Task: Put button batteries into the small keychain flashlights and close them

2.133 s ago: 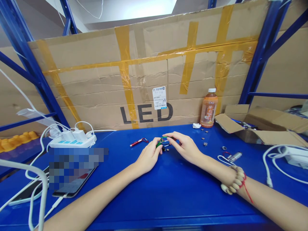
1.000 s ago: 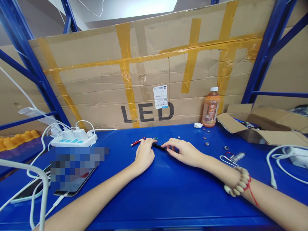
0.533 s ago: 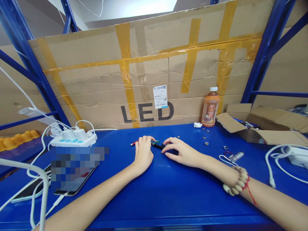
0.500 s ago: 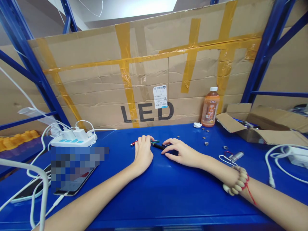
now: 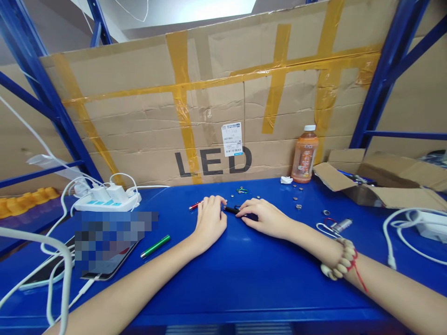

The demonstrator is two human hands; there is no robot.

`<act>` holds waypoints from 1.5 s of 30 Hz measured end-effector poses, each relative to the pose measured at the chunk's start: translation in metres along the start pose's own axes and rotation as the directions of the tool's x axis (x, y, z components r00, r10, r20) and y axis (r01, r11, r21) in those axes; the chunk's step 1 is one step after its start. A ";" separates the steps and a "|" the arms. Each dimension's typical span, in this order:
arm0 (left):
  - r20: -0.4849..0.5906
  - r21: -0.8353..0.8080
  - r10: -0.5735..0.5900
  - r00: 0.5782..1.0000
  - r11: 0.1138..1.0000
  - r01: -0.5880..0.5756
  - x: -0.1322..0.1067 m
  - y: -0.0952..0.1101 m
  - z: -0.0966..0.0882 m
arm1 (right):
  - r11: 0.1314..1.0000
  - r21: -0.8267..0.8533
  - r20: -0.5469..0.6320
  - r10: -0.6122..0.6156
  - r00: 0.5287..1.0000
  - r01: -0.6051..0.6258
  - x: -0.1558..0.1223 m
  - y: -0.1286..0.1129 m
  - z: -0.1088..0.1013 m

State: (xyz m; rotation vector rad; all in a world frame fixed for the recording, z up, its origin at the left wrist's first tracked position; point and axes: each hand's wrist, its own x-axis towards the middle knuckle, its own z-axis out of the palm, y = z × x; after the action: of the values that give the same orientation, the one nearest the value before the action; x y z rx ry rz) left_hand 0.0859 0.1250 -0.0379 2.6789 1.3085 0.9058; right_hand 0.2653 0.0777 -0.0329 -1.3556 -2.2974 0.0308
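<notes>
My right hand [image 5: 265, 217] rests on the table, its fingertips closed on a slim black tube [image 5: 230, 210] shaped like a small penlight. Close by on the left is my left hand [image 5: 211, 222], fingers curled together; what they hold, if anything, is hidden. A red metal tube [image 5: 194, 206] sticks out from behind its fingers. The black tube's left end lies near the left thumb. Beside my left forearm lies a similar green tube [image 5: 155, 246]. Beyond the hands is a green carabiner clip [image 5: 242, 190]. Several small round metal pieces [image 5: 298, 207] lie scattered to the right.
An orange drink bottle [image 5: 305, 156] stands at the back by a crumpled white paper [image 5: 286, 180]. Right are a silver carabiner with a small cylinder [image 5: 342, 225], an open carton [image 5: 380, 197] and a white cable [image 5: 391, 246]. Left are phones [image 5: 108, 267] and a power strip [image 5: 104, 204].
The green tube now lies beside the phone, and the green carabiner behind my hands; earlier green showed only at my left fingers. My right fingers have closed onto the black tube.
</notes>
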 end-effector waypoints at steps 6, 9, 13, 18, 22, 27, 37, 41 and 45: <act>0.060 -0.018 0.105 0.993 0.994 -0.104 0.000 0.004 0.001 | 0.999 0.021 -0.007 -0.046 0.999 0.046 0.002 0.009 -0.001; 0.051 -0.027 0.109 0.993 0.994 -0.107 -0.002 0.004 0.003 | 0.998 0.033 -0.011 -0.057 0.998 0.057 0.003 0.013 -0.001; 0.061 0.040 0.197 0.979 0.979 -0.199 -0.005 0.008 -0.002 | 0.995 0.085 -0.040 -0.051 0.998 0.054 0.004 0.014 -0.003; 0.124 0.284 0.167 0.978 0.938 -0.197 -0.017 0.014 -0.023 | 0.992 0.123 -0.104 0.013 0.994 -0.001 0.004 0.017 -0.003; 0.032 0.380 -0.032 0.999 0.925 0.017 -0.039 0.003 -0.054 | 0.991 0.105 -0.134 0.093 0.987 -0.079 0.004 0.024 -0.002; 0.067 0.515 -0.309 0.949 0.825 0.232 -0.067 -0.034 -0.092 | 0.990 0.104 -0.139 0.114 0.984 -0.100 0.002 0.022 -0.002; 0.209 0.222 -0.125 0.970 0.972 0.077 -0.066 -0.020 -0.075 | 0.993 0.002 -0.234 0.113 0.966 -0.116 0.003 0.001 -0.003; 0.205 0.080 -0.087 0.975 0.994 0.072 -0.044 0.026 -0.059 | 0.983 0.000 -0.278 0.176 0.944 -0.184 0.002 0.014 -0.003; 0.202 0.041 0.115 0.973 0.991 -0.126 -0.017 0.042 -0.030 | 0.974 0.025 -0.303 0.220 0.927 -0.223 0.000 0.035 -0.001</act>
State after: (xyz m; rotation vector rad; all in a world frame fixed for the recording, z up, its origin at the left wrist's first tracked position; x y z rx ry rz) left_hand 0.0923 0.0785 -0.0101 2.8279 1.1559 0.5976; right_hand 0.2942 0.0951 -0.0411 -1.5045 -1.8858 -0.1103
